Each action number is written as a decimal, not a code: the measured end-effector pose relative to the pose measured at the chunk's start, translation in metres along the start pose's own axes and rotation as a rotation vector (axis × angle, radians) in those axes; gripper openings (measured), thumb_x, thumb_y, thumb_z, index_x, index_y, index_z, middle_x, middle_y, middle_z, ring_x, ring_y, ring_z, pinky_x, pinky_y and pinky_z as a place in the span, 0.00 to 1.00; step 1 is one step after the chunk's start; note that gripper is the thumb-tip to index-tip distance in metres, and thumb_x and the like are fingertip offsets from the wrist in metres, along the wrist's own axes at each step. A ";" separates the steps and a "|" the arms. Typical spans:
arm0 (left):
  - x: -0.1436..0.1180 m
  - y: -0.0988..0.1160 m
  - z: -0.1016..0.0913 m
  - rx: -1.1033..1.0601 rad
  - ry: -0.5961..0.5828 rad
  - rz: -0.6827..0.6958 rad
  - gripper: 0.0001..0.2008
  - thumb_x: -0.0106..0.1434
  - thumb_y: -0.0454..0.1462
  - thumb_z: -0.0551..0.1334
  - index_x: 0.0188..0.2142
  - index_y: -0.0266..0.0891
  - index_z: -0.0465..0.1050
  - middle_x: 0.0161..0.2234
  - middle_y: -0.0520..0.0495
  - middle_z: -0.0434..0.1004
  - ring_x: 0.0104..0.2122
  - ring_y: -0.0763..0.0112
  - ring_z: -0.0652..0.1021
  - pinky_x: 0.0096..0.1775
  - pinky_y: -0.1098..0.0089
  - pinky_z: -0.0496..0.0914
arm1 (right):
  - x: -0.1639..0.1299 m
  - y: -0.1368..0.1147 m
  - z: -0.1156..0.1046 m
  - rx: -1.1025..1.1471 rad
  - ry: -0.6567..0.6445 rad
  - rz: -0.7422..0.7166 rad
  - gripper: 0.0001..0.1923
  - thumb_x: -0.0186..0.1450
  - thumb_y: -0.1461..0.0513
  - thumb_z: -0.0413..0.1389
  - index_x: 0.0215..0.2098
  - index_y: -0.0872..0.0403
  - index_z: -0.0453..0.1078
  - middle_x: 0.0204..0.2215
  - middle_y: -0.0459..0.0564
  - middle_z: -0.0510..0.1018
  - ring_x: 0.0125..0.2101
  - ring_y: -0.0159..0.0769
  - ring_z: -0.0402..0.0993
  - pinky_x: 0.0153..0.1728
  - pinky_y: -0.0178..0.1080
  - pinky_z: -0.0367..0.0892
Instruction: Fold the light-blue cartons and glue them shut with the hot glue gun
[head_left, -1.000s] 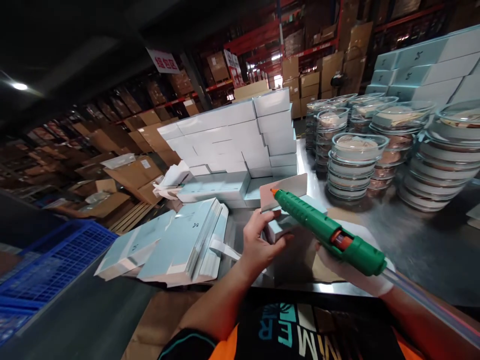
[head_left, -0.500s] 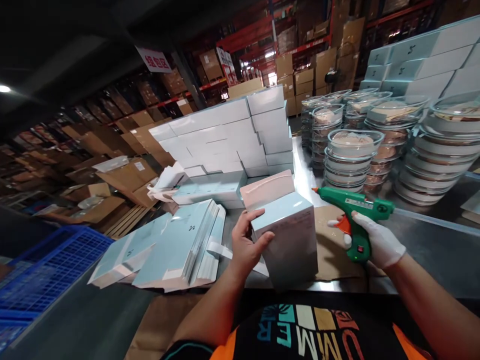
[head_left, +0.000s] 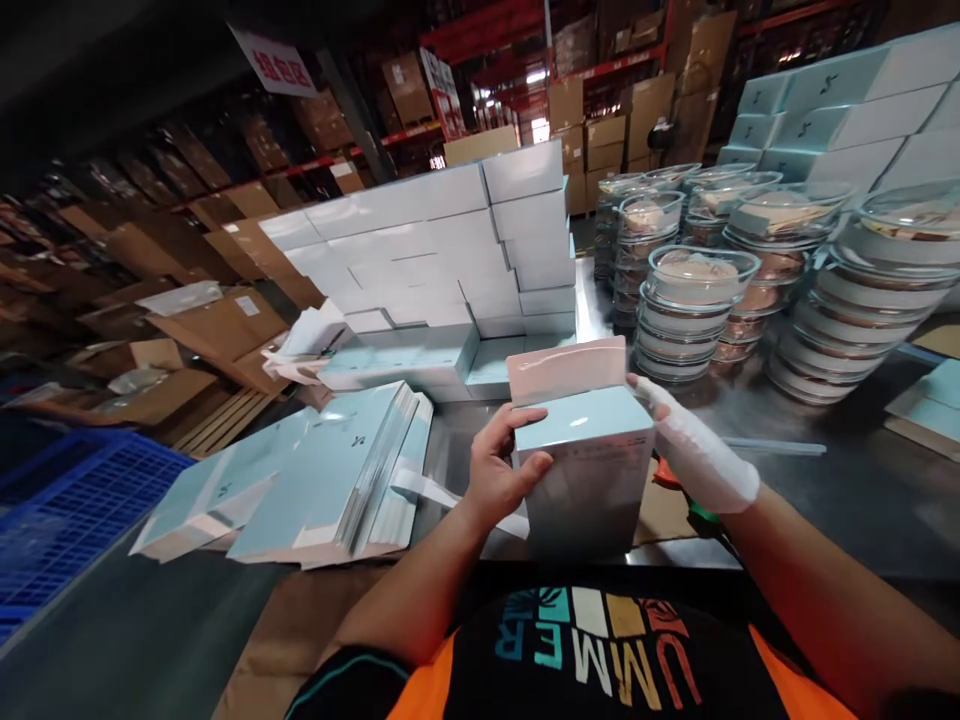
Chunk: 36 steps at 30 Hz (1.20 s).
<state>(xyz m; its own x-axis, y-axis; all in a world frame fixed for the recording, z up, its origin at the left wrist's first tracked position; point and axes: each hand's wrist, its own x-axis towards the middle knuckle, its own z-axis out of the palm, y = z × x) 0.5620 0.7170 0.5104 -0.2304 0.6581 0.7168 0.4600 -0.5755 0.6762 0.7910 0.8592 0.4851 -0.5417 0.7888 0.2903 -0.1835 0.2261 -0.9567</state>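
Left to right. A blue crate [head_left: 67,500] sits far to the left of the fingers, with a fanned pile of flat folded cartons [head_left: 322,480] between it and the left hand [head_left: 499,470]; the sheets are too many and too overlapped to count. Behind the pile rises one wall of stacked pale boxes [head_left: 450,240], number not countable.

The left hand grasps one upright pale-blue box [head_left: 585,470] by its left side: thumb curled onto the top face, fingers [head_left: 517,420] wrapped over the upper left edge. The box stands on the metal table [head_left: 825,500] directly in front of the person, its long axis vertical, its pink flap [head_left: 566,368] raised at the back.

The right hand [head_left: 697,455], in a white glove, lies flat with fingers extended against the box's upper right edge, pressing rather than clenching. Both hands touch the box; the left has the fuller hold. Below the right wrist, a green and orange tool [head_left: 679,492] shows only in part.

Further right stand several stacks of clear lidded bowls [head_left: 697,310], at least six stacks, and a second wall of boxes [head_left: 847,110].
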 end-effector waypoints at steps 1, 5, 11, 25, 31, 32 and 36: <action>0.001 -0.001 0.001 -0.009 -0.023 0.027 0.26 0.64 0.58 0.73 0.48 0.40 0.83 0.43 0.42 0.83 0.43 0.59 0.83 0.45 0.65 0.76 | 0.003 -0.010 0.011 0.058 -0.043 -0.039 0.37 0.68 0.36 0.61 0.66 0.48 0.71 0.63 0.55 0.79 0.61 0.54 0.77 0.65 0.56 0.72; -0.002 -0.009 0.000 0.029 -0.043 0.107 0.24 0.67 0.57 0.71 0.47 0.39 0.82 0.49 0.40 0.80 0.48 0.58 0.83 0.49 0.62 0.77 | 0.007 -0.023 0.023 0.009 -0.097 -0.169 0.38 0.67 0.35 0.63 0.64 0.50 0.72 0.63 0.57 0.78 0.64 0.56 0.74 0.68 0.58 0.69; -0.007 -0.020 -0.002 -0.125 0.026 0.303 0.30 0.67 0.46 0.76 0.63 0.51 0.67 0.51 0.45 0.81 0.55 0.56 0.84 0.56 0.56 0.77 | -0.003 0.003 0.002 -0.262 -0.222 -0.566 0.33 0.66 0.48 0.72 0.65 0.46 0.70 0.75 0.60 0.64 0.75 0.58 0.59 0.73 0.59 0.61; 0.021 -0.006 -0.030 0.097 -0.373 0.482 0.26 0.68 0.50 0.72 0.60 0.41 0.79 0.56 0.33 0.85 0.59 0.51 0.81 0.60 0.49 0.74 | -0.010 -0.012 0.011 -0.337 -0.342 -0.646 0.36 0.78 0.58 0.59 0.79 0.31 0.55 0.81 0.44 0.51 0.78 0.47 0.52 0.76 0.56 0.56; 0.018 0.000 -0.032 0.177 -0.410 0.466 0.25 0.74 0.51 0.67 0.63 0.40 0.76 0.63 0.30 0.80 0.63 0.50 0.79 0.63 0.47 0.73 | -0.010 -0.006 0.017 -0.356 -0.249 -0.589 0.41 0.75 0.55 0.63 0.80 0.30 0.51 0.81 0.46 0.50 0.74 0.50 0.62 0.75 0.57 0.59; 0.017 0.000 -0.031 0.175 -0.407 0.467 0.24 0.75 0.50 0.66 0.63 0.40 0.76 0.63 0.30 0.80 0.63 0.50 0.78 0.63 0.47 0.73 | -0.009 -0.006 0.017 -0.359 -0.259 -0.588 0.37 0.76 0.56 0.62 0.78 0.31 0.56 0.81 0.45 0.51 0.76 0.50 0.59 0.76 0.58 0.57; 0.015 -0.003 -0.029 0.162 -0.382 0.482 0.21 0.76 0.47 0.64 0.62 0.39 0.76 0.62 0.31 0.81 0.64 0.51 0.78 0.63 0.47 0.73 | -0.006 -0.012 0.017 -0.307 -0.337 -0.597 0.24 0.76 0.61 0.62 0.67 0.34 0.73 0.79 0.46 0.56 0.75 0.49 0.61 0.72 0.55 0.65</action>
<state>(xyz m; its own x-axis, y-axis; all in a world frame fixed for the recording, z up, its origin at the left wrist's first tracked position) 0.5319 0.7144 0.5240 0.3435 0.4872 0.8029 0.5661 -0.7896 0.2369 0.7823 0.8416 0.4957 -0.6528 0.2756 0.7056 -0.3142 0.7491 -0.5832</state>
